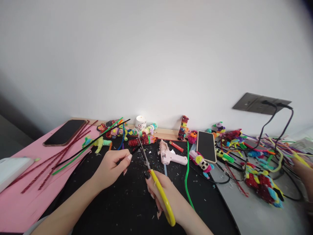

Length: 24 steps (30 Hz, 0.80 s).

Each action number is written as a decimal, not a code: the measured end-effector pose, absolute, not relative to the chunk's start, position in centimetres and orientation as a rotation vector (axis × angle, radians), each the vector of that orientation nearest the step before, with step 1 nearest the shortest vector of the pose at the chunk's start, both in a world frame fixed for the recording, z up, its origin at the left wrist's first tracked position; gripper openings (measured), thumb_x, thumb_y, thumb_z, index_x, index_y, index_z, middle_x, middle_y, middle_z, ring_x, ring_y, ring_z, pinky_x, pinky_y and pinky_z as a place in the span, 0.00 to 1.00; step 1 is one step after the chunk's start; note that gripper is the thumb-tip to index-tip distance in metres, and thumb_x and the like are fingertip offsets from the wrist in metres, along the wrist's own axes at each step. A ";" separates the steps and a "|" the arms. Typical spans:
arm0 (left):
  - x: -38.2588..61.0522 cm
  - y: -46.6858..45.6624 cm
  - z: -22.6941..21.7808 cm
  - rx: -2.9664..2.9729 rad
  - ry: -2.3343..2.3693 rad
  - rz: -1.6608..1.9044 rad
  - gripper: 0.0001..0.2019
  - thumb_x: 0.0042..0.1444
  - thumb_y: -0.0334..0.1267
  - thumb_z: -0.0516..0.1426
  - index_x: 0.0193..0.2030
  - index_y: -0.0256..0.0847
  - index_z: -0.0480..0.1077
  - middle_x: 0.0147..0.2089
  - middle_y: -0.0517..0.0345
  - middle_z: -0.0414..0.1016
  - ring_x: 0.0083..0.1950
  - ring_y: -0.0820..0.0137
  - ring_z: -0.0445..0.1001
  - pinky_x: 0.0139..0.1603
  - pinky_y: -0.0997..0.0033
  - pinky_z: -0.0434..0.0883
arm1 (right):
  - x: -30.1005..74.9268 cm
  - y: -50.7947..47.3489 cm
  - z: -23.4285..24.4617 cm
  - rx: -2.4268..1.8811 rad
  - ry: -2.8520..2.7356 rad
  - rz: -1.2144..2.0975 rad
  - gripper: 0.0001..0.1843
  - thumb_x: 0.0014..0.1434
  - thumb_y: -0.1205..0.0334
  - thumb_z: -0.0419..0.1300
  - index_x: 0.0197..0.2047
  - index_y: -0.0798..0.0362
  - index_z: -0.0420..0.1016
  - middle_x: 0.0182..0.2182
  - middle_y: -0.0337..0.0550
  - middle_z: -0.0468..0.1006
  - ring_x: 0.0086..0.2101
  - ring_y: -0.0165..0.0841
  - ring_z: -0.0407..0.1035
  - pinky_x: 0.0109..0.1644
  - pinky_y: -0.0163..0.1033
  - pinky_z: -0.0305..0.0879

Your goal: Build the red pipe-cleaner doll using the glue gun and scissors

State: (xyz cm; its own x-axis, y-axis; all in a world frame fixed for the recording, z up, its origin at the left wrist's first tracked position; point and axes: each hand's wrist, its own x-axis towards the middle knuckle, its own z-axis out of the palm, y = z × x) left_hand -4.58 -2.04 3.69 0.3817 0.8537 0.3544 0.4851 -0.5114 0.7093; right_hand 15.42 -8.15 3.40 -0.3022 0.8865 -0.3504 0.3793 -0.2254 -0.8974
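Observation:
My left hand [114, 167] is closed in a pinch on a short black pipe cleaner [136, 149], whose end sticks out to the right. In my right hand [164, 192] is a pair of scissors [160, 189] with yellow handles. Its metal blades point up and away from me, and the black piece's end meets them or lies very near; which one I cannot tell. Just beyond the blades lies a red and green pipe-cleaner figure [148, 139]. A pale pink glue gun [174, 158] rests right of the scissors.
A dark phone [66, 132] and dark red pipe cleaners [52, 163] lie on a pink sheet [22, 202] at left. Behind are a paper cup [140, 122] and several figures. Rightward are a white-framed phone [206, 147], cables, tangled pipe cleaners and another person's hand [302, 168].

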 end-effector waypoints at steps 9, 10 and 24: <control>-4.6 -2.1 3.8 2.217 1.113 0.957 0.21 0.61 0.34 0.47 0.16 0.39 0.59 0.14 0.66 0.63 0.18 0.79 0.63 0.23 0.77 0.59 | 15.2 -7.8 3.7 -1.533 -1.553 1.510 0.25 0.58 0.38 0.53 0.28 0.53 0.62 0.21 0.32 0.61 0.18 0.22 0.54 0.21 0.30 0.50; -4.6 -2.1 3.8 2.217 1.111 0.957 0.21 0.61 0.34 0.47 0.16 0.39 0.59 0.14 0.66 0.62 0.18 0.79 0.63 0.23 0.77 0.59 | 15.1 -7.7 3.7 -1.538 -1.557 1.498 0.25 0.58 0.38 0.53 0.28 0.53 0.62 0.21 0.32 0.61 0.18 0.22 0.54 0.21 0.30 0.49; -4.9 -2.0 3.6 2.127 1.120 0.959 0.22 0.59 0.35 0.47 0.13 0.40 0.59 0.12 0.65 0.63 0.16 0.77 0.63 0.22 0.74 0.60 | 15.0 -8.2 3.4 -1.563 -1.576 1.544 0.24 0.61 0.39 0.48 0.29 0.52 0.60 0.20 0.31 0.59 0.15 0.21 0.54 0.15 0.28 0.50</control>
State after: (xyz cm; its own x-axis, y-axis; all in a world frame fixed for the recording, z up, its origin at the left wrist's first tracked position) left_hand -4.95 -1.99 3.62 0.3998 0.8528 0.3360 0.4633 -0.5043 0.7287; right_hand 14.99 -8.19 3.36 -0.2693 0.8841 -0.3819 0.4000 -0.2580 -0.8795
